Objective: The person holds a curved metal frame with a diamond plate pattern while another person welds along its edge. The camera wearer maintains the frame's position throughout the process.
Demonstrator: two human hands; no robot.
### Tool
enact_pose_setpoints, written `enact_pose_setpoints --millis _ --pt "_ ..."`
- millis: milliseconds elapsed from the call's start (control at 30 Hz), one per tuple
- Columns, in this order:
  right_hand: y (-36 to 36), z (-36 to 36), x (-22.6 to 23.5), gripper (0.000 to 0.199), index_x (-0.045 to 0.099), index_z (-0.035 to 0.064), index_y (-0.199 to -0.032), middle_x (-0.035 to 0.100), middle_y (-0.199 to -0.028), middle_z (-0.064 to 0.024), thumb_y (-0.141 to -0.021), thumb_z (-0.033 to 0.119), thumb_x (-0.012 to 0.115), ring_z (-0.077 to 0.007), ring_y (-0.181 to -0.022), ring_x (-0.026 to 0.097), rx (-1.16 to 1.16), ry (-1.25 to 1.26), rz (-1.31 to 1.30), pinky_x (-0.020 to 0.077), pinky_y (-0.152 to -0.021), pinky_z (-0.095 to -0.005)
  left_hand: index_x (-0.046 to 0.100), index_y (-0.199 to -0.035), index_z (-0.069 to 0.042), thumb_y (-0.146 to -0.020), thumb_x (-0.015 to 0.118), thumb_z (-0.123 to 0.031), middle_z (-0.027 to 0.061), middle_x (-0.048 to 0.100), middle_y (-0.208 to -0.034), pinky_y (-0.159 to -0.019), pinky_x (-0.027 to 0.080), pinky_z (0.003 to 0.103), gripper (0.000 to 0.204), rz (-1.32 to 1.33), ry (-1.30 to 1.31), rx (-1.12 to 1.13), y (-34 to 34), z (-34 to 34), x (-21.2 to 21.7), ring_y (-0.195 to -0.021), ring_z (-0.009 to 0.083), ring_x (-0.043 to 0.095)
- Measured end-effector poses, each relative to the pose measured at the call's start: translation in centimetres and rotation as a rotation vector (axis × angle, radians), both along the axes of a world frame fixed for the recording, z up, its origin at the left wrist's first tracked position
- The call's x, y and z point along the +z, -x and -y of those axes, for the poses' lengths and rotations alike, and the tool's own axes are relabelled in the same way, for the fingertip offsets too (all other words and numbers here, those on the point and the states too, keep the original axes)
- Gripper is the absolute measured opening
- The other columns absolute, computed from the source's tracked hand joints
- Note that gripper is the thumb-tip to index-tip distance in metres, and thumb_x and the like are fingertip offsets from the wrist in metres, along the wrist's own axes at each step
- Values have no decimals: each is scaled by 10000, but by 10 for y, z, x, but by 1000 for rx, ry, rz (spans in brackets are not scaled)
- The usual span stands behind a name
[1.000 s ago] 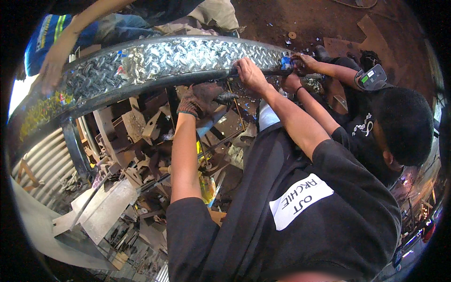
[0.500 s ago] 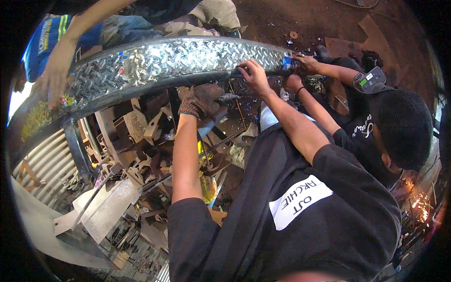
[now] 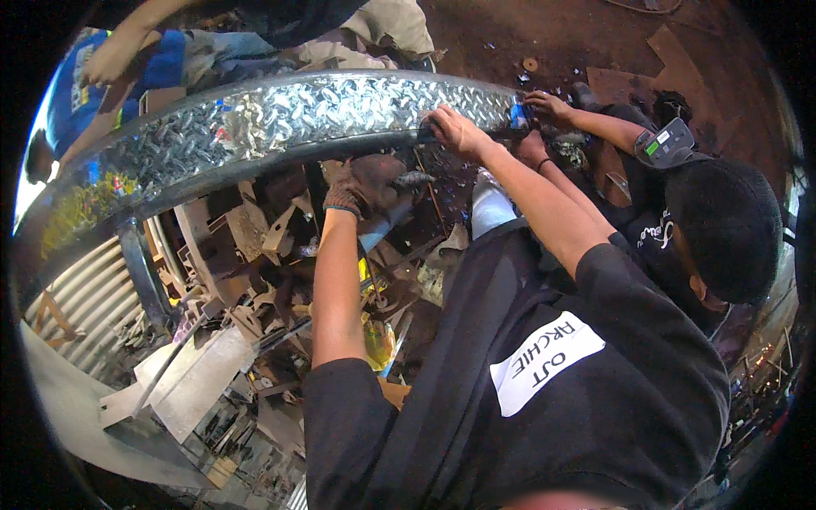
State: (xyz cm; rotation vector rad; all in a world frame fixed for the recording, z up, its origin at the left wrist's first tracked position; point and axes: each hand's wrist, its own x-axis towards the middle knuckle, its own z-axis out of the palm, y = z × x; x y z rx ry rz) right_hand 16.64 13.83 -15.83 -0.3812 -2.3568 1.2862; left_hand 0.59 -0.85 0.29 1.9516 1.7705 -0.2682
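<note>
A long curved piece of shiny tread plate (image 3: 340,106) in a dark frame (image 3: 280,155) stretches across in front of me. My bare right hand (image 3: 459,134) is at the frame's near edge, its fingers bent together around a small dark bit I cannot make out. Below the frame, my left hand (image 3: 347,189) wears a brown knit work glove. It is closed against a brown, cloth-like bundle (image 3: 387,174) with a grey tip; most of its fingers are hidden. Blue tape (image 3: 518,115) sits near the plate's right end.
At the right, a co-worker in a black cap (image 3: 722,229) has hands (image 3: 548,106) by the plate's end. Another person's arm (image 3: 115,55) is at the upper left. Scrap metal (image 3: 191,374) and corrugated sheet (image 3: 85,289) lie below; a frame leg (image 3: 144,268) stands there.
My right hand has shifted slightly left, its fingers now more bent. The arm at the upper left has lifted off the plate. Sparks at the far right have faded.
</note>
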Motion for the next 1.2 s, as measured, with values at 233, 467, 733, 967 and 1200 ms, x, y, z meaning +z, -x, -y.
enact_pose_setpoints --millis 233,467,733,967,1200 --pt "-8 8 6 155 614 43 -1000 609 -935 -135 -856 98 631 -341 -901 600 -230 188 -102 487 -785 -393 623 -976 -132 -667 713 -354 100 637 -994 -838 501 424 391 54 15 -25 5 -1 -12 -976 301 614" --pt "-2 31 20 159 594 50 -992 583 -921 -150 -858 133 610 -360 -889 586 -358 172 -12 493 -748 -437 624 -993 -138 -648 722 -336 98 637 -994 -840 500 426 409 50 26 -23 6 0 -7 -976 303 615" --pt "-2 21 6 224 503 9 -1073 518 -994 -180 -867 77 560 -360 -934 547 -164 39 43 472 -785 -422 624 -1012 -145 -628 733 -314 97 637 -995 -843 500 428 434 44 35 -34 8 3 -9 -976 306 615" --pt "-21 5 -3 128 540 1 -986 556 -964 -171 -867 49 551 -367 -908 554 -224 164 -8 460 -811 -423 625 -1030 -151 -609 742 -296 96 638 -995 -845 500 430 460 57 41 -52 7 0 -12 -976 309 616" --pt "-11 19 19 170 615 47 -1019 596 -964 -133 -859 101 627 -319 -923 592 -271 232 -67 490 -773 -374 626 -1047 -157 -591 752 -277 95 638 -996 -848 500 432 488 49 52 -48 8 3 -12 -976 311 616"
